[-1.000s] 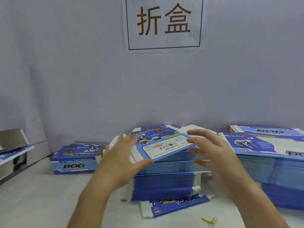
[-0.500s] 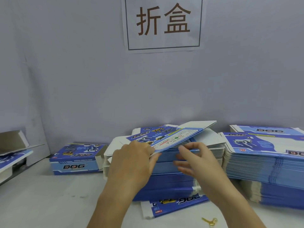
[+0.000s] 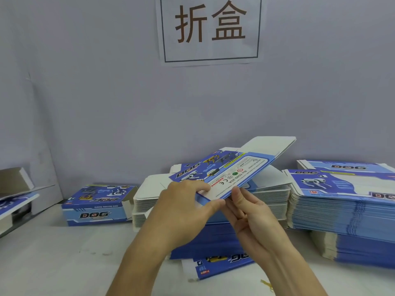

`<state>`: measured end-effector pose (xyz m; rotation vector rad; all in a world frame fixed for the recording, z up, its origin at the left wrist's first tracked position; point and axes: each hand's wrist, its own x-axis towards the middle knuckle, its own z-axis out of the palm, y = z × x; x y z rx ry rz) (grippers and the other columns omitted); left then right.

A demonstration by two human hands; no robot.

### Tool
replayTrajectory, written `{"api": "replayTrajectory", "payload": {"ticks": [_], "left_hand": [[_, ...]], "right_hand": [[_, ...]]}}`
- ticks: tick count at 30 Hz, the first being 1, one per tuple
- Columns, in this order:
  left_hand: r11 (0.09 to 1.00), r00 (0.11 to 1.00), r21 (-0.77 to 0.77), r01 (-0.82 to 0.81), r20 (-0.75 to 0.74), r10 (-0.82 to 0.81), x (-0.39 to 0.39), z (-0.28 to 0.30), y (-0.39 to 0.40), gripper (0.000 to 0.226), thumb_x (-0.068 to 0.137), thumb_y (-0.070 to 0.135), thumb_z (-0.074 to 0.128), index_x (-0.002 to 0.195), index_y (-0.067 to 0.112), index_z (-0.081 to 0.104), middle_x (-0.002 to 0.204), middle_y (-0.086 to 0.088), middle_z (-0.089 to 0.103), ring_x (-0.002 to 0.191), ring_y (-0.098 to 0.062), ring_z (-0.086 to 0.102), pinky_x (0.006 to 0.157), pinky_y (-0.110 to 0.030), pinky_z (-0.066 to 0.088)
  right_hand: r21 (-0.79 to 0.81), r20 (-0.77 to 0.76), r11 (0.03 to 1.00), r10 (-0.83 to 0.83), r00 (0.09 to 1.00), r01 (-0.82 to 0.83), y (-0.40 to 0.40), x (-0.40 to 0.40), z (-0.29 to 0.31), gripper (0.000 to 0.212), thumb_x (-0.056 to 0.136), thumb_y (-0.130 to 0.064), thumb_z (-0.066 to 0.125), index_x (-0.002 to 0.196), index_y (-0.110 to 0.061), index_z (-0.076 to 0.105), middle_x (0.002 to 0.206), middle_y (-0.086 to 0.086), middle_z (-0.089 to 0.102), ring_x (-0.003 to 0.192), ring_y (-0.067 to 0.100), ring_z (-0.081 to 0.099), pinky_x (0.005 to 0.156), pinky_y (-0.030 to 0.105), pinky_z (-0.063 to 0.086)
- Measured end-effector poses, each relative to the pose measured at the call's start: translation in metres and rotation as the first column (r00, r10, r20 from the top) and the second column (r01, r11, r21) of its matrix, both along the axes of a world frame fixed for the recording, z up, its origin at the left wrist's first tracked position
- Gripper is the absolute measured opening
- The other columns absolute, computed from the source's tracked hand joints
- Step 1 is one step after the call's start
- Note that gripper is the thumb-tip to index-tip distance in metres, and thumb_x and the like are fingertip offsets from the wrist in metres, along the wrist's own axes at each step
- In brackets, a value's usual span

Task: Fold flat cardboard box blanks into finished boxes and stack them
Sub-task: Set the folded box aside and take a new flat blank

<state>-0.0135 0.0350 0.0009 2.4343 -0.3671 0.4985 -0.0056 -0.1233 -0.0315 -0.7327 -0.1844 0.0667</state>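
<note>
A flat blue and white box blank [image 3: 233, 169] printed with robot dogs is lifted off the middle stack of blanks [image 3: 213, 201] and tilts up toward the far right. My left hand [image 3: 183, 212] pinches its near corner, thumb underneath and fingers on top. My right hand [image 3: 250, 212] is under the near edge, with its fingertips touching the underside. One finished box [image 3: 98, 205] marked DOG stands on the table to the left.
A second tall stack of blanks [image 3: 342, 201] fills the right side. An open box [image 3: 15, 195] sits at the far left edge. One loose blank [image 3: 220, 263] lies in front of the middle stack, and a yellow rubber band [image 3: 267, 284] lies near it. The grey wall carries a paper sign [image 3: 210, 28].
Both hands closed in on the top blank and lifted it off the middle stack. Its far end has risen and it now tilts more steeply.
</note>
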Motion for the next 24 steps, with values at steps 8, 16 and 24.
{"api": "replayTrajectory", "payload": {"ticks": [8,16,24], "left_hand": [[0.974,0.993,-0.196,0.113,0.007,-0.114,-0.004,0.005,0.008,0.057,0.065,0.069,0.065,0.114,0.04,0.068,0.106,0.026,0.061,0.097,0.01,0.06,0.071,-0.007,0.054],[0.977,0.992,-0.174,0.123,-0.013,-0.127,-0.006,0.008,0.011,0.057,0.067,0.07,0.061,0.115,0.041,0.069,0.112,0.025,0.06,0.104,0.001,0.064,0.079,-0.018,0.058],[0.97,0.81,-0.232,-0.074,0.554,0.195,-0.01,0.025,0.03,0.029,0.103,0.011,0.047,0.078,0.024,0.052,0.049,0.012,0.043,0.046,-0.006,0.049,0.051,-0.007,0.035]], "right_hand": [[0.019,0.035,1.0,0.016,0.999,-0.017,0.005,-0.004,0.001,0.039,0.078,-0.012,0.065,0.114,0.003,0.067,0.111,0.021,0.073,0.096,0.028,0.075,0.067,0.027,0.061],[0.002,0.031,1.0,0.002,1.0,-0.002,0.005,-0.007,0.001,0.036,0.077,-0.011,0.066,0.111,-0.001,0.07,0.112,0.02,0.074,0.096,0.026,0.075,0.063,0.023,0.06],[-0.269,0.128,0.847,-0.44,0.889,0.458,-0.02,0.002,0.012,0.011,0.096,-0.005,0.062,0.095,-0.001,0.072,0.091,0.01,0.079,0.089,0.021,0.076,0.069,0.02,0.059]]}}
